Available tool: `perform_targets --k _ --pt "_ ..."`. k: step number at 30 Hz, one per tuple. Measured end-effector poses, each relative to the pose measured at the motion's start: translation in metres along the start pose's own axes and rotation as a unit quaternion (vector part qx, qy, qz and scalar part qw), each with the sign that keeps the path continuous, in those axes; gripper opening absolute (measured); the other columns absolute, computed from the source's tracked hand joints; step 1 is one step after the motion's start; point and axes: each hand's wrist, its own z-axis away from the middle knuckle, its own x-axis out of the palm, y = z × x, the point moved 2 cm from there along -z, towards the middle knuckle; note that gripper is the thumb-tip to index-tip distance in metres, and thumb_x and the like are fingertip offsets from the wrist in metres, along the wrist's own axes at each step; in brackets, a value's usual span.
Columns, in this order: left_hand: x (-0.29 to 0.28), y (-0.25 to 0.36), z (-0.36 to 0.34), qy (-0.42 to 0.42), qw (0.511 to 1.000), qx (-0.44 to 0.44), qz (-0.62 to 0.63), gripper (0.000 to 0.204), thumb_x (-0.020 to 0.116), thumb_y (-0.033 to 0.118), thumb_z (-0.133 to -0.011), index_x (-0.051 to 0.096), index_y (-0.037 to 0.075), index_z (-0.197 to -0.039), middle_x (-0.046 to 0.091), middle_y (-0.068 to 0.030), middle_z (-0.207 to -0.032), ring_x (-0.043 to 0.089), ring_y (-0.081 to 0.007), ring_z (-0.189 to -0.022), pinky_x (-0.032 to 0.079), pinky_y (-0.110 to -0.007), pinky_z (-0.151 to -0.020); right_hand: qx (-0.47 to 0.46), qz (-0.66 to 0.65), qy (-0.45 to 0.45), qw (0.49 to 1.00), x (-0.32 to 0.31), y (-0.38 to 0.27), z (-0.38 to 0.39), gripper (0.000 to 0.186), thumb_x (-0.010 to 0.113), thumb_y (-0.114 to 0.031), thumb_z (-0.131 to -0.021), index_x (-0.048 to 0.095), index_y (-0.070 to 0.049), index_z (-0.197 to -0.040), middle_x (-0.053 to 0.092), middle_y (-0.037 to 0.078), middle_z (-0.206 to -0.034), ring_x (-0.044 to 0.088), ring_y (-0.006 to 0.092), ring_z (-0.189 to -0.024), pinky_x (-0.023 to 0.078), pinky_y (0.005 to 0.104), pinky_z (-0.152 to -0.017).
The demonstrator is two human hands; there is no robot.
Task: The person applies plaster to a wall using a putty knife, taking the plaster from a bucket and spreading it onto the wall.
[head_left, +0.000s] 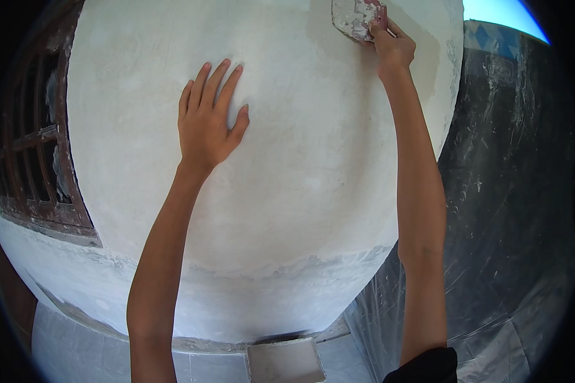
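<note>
White plaster wall [300, 179] fills most of the view, its skin matt and faintly rippled, with a rougher, greyer band along its lower edge. High on the right lies a darker, beige patch of wet plaster [421, 54], smoother than the dry coat around it.

At the foot of the wall sits 1 square tray [284, 360] with low walls; it holds a flat layer of pale grey-white plaster mix.

Raised to the top of the wall, the right hand [393, 48] has its fingers curled tight round the handle of a putty knife [356, 18], whose broad flat blade is crusted with white plaster and lies against the wall just left of the wet patch.

Lower and to the left, the left hand [207, 124] rests flat on the dry plaster, holding nothing, 4 fingers straight and close together, thumb spread aside.

Left of the wall is a dark wooden window frame [41, 166] with bars. On the right hangs clear plastic sheeting [511, 191], wrinkled and spattered white.
</note>
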Motion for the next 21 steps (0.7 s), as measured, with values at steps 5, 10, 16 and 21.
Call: perform_targets --k 5,10,16,21 --pt "-0.001 -0.002 0.002 0.001 1.0 -0.003 -0.01 0.058 0.06 0.024 -0.089 0.051 0.018 -0.146 0.046 -0.0044 -0.152 0.037 -0.0304 -0.142 0.028 -0.05 -0.115 0.037 -0.021 0.187 0.981 -0.042 -0.016 0.003 0.037 0.071 -0.004 -0.09 0.063 0.005 -0.125 0.069 0.015 -0.114 0.071 0.0237 -0.098 0.063 0.0335 -0.085" --pt "0.002 -0.001 0.003 0.002 1.0 0.0 -0.005 0.058 0.06 0.024 -0.089 0.05 0.017 -0.146 0.045 -0.0042 -0.152 0.036 -0.0306 -0.143 0.028 -0.05 -0.115 0.023 -0.136 0.018 0.99 -0.011 -0.006 0.004 0.035 0.071 -0.003 -0.089 0.065 0.004 -0.123 0.068 0.014 -0.113 0.07 0.0217 -0.095 0.062 0.0334 -0.082" --pt "0.0 -0.004 0.003 -0.003 1.0 -0.003 -0.01 0.058 0.06 0.024 -0.088 0.051 0.017 -0.145 0.046 -0.004 -0.152 0.036 -0.0306 -0.143 0.028 -0.049 -0.116 0.079 -0.01 0.121 0.99 -0.027 -0.012 -0.002 0.041 0.072 -0.005 -0.088 0.063 0.004 -0.127 0.069 0.015 -0.11 0.071 0.0212 -0.093 0.062 0.032 -0.083" --pt "0.002 -0.001 0.002 0.004 1.0 -0.001 -0.013 0.058 0.061 0.023 -0.088 0.051 0.017 -0.145 0.046 -0.0042 -0.152 0.037 -0.0305 -0.142 0.028 -0.049 -0.115 0.026 -0.049 0.104 0.993 -0.047 -0.014 -0.001 0.043 0.072 -0.006 -0.089 0.061 0.005 -0.129 0.07 0.014 -0.109 0.071 0.0211 -0.092 0.063 0.0316 -0.081"
